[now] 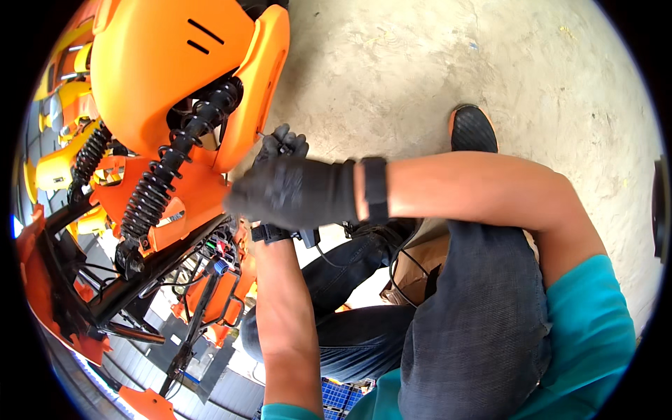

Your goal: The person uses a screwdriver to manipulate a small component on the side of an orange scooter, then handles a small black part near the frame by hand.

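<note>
My left hand, in a black glove, is closed at the lower edge of an orange body panel, around something small and dark with a thin metal piece at the panel; I cannot make out what it is. My right hand, also gloved and blurred, lies across my left wrist, hiding part of it; its fingertips are smeared near an orange lower panel. A black coil-spring shock absorber runs diagonally just left of my hands. Black cables hang below my right hand.
More orange and yellow vehicle parts and a black frame fill the left side. My bent jean-clad leg and a dark shoe are on the right, over a concrete floor. A blue crate shows at the bottom.
</note>
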A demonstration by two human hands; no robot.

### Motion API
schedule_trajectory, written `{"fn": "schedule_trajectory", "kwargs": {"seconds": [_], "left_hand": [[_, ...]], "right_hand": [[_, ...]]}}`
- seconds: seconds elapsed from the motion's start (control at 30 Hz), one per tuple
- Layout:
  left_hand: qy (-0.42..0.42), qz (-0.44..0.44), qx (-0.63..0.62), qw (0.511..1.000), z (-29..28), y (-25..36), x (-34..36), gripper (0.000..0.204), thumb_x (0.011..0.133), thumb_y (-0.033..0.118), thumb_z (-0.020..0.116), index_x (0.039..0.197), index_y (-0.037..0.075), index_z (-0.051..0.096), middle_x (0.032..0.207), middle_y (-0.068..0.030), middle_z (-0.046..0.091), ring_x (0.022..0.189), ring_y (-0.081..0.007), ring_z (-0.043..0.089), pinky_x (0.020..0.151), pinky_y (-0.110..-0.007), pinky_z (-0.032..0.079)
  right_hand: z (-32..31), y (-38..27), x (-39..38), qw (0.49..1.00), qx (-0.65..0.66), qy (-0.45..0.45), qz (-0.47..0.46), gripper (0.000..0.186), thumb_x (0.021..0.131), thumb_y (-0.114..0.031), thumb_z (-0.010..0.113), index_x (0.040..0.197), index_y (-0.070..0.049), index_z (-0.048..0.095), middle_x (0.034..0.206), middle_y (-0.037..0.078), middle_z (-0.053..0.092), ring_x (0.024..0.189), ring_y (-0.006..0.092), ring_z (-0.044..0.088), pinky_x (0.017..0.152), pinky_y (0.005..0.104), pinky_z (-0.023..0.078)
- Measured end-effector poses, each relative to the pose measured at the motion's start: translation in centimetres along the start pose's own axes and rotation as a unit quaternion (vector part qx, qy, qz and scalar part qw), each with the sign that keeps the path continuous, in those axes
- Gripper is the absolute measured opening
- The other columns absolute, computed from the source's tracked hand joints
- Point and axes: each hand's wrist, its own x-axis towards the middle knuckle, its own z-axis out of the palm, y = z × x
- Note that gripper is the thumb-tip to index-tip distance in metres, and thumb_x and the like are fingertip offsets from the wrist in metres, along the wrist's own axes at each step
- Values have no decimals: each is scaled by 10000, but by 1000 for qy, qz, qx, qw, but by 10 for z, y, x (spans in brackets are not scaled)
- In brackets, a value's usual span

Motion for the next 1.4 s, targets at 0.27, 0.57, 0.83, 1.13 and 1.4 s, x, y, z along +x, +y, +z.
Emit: {"fn": "schedule_trajectory", "kwargs": {"seconds": [0.27, 0.57, 0.83, 1.13, 1.4], "left_hand": [[32, -44, -45, 997, -4, 4, -3, 285, 899, 197, 534, 1113, 11, 501, 1053, -92, 571, 989, -261, 581, 809, -331, 525], [-3, -73, -96, 993, -9, 7, 8, 338, 928, 249, 511, 1153, -3, 497, 1095, -113, 578, 1087, -264, 557, 934, -384, 488], [-2, -52, -88, 995, -12, 3, 11, 332, 936, 266, 494, 1165, 27, 507, 1168, -111, 564, 1144, -244, 523, 987, -409, 437], [-7, -56, -93, 994, -12, 0, 10, 329, 925, 285, 511, 1162, 58, 528, 1217, -119, 555, 1184, -229, 493, 1012, -413, 400], [-45, -66, -163, 983, -15, -5, 15, 365, 919, 316, 513, 1180, 61, 526, 1241, -117, 542, 1217, -243, 462, 1035, -417, 365]], "right_hand": [[5, 5, 7, 994, 39, -66, 77, 176, 788, -160, 561, 953, -98, 553, 771, 77, 597, 773, 253, 613, 618, 386, 498], [-61, 109, -29, 748, 407, 210, 480, 252, 951, -267, 458, 1021, -30, 507, 965, 117, 639, 756, 121, 612, 735, 283, 530], [-16, 123, -70, 616, 534, 189, 547, 215, 934, -221, 485, 1007, -20, 508, 968, 144, 623, 788, 174, 608, 766, 318, 530], [5, 126, -86, 549, 572, 191, 579, 182, 930, -182, 476, 972, -6, 501, 982, 165, 602, 803, 202, 608, 780, 340, 542], [19, 116, -87, 501, 586, 202, 604, 137, 920, -145, 463, 928, -12, 495, 916, 137, 573, 783, 223, 611, 777, 375, 555]]}}
